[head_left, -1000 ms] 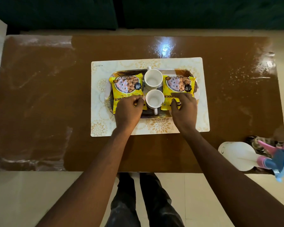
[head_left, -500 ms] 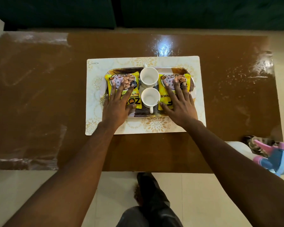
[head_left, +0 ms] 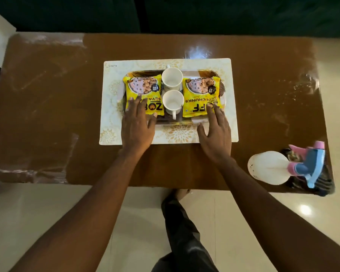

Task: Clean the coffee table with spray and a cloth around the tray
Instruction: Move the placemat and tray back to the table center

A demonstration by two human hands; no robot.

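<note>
Here, in the head view, you seem to be steadying the dark patterned tray point(head_left: 222, 87) midway across the brown coffee table point(head_left: 47, 99), left hand point(head_left: 136, 125) and right hand point(head_left: 216, 133) both flat and relaxed on its yellow snack packets point(head_left: 201, 90), gripping nothing; next, reach right for the white spray bottle point(head_left: 267, 167) and dark cloth point(head_left: 322, 184).

We see our two bare forearms rising from the bottom corners of the frame and converging toward its middle. Our left hand point(head_left: 137, 127) lies palm down just left of centre, fingers straight and pointing to the top, thumb splayed rightward. Our right hand point(head_left: 216, 134) sits just right of centre (a shade lower), palm down too, fingers straight, thumb out to the left.
</note>
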